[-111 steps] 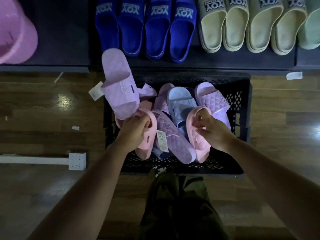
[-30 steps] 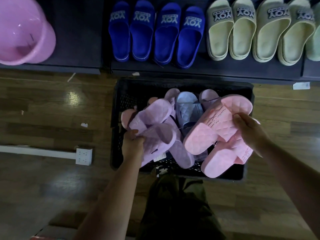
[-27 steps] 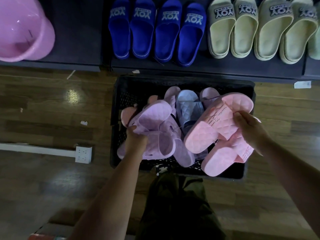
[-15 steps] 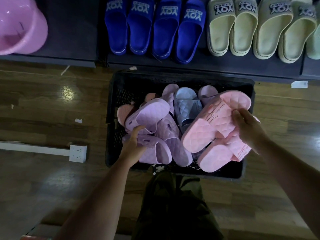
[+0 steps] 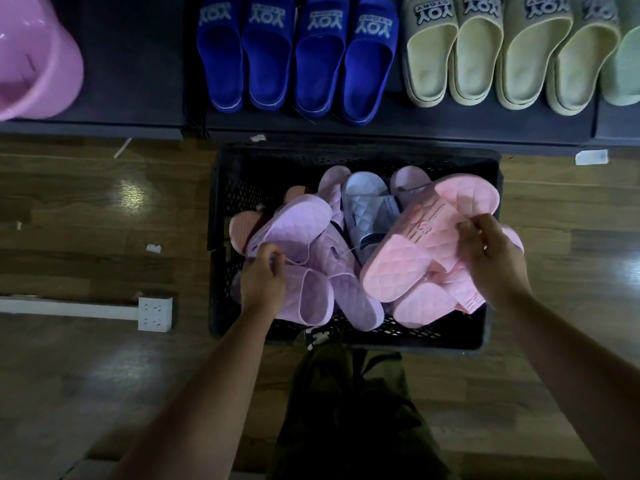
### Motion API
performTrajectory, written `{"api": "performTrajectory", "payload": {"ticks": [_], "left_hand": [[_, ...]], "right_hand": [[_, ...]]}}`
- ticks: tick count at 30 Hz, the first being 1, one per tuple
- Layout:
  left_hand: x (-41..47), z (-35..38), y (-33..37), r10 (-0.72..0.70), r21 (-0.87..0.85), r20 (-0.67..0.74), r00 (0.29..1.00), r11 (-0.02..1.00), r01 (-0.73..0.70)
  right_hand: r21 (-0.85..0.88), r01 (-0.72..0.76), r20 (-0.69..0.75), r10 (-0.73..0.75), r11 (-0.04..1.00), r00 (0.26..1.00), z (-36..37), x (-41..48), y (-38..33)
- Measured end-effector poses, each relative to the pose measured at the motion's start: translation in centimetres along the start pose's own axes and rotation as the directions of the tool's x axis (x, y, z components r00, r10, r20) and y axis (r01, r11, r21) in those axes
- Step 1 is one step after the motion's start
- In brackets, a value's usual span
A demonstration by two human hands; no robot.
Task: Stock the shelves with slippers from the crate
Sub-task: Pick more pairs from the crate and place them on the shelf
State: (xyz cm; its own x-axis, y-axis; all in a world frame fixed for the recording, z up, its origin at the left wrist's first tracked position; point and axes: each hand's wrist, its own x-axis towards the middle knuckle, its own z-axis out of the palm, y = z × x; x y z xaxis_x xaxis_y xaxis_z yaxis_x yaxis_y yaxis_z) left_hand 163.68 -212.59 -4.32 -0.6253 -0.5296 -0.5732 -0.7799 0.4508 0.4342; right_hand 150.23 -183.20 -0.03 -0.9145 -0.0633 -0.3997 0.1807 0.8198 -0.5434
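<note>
The pink pair (image 5: 426,251) was gripped by the right hand (image 5: 491,261), its fingers curled over the side edge of the upper slipper, which was laid slantwise across the lower one. The pair was held over the right part of the black crate (image 5: 221,188). The lilac pair (image 5: 298,233) was clasped by the left hand (image 5: 263,278), thumb and fingers closed on the slippers where they met, one slipper pointing away and the other lying nearer beneath the hand. This pair was seen at the crate's left side; whether it rested on the pile below could not be told.

Between the two hands, further slippers were left in the crate: a light blue slipper (image 5: 367,209) near the middle, a loose lilac slipper (image 5: 356,303) beside the left hand, and a salmon slipper (image 5: 242,226) against the left wall.

The crate was set on the wooden floor (image 5: 86,220), just in front of the dark shelf (image 5: 381,131). On the shelf, four blue slippers (image 5: 294,57) and four beige slippers (image 5: 502,57) were lined up, with a green slipper (image 5: 623,71) at the right edge. A pink basin (image 5: 34,64) was placed on the shelf to the left. A white socket strip (image 5: 154,313) was seen on the floor left of the crate.
</note>
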Motion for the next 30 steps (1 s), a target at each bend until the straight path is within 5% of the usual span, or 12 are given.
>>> {"api": "performTrajectory", "payload": {"ticks": [3,10,18,25,30], "left_hand": [[-0.3,0.8,0.8,0.040,0.085,-0.121,0.992,0.996,-0.029],[-0.6,1.2,0.6,0.213,0.252,-0.143,0.967,0.952,-0.172],[1.8,0.4,-0.7,0.373,0.167,0.113,0.921,0.907,-0.387],[3.6,-2.0,-0.4,0.341,0.039,0.455,0.822,0.915,-0.401],[3.7,-2.0,-0.5,0.363,0.037,0.434,0.825,0.907,-0.419]], "right_hand": [[-0.069,0.031,-0.095,-0.038,0.997,0.995,0.5,-0.5,0.5],[-0.103,0.013,-0.155,-0.029,0.995,0.987,0.5,0.0,0.5],[0.059,0.142,-0.187,-0.129,0.988,0.974,1.0,0.5,-1.3],[-0.028,0.303,-0.052,-0.304,0.953,0.951,1.7,2.8,-2.8],[0.099,0.273,0.119,-0.284,0.957,0.951,1.9,4.2,-3.5]]}}
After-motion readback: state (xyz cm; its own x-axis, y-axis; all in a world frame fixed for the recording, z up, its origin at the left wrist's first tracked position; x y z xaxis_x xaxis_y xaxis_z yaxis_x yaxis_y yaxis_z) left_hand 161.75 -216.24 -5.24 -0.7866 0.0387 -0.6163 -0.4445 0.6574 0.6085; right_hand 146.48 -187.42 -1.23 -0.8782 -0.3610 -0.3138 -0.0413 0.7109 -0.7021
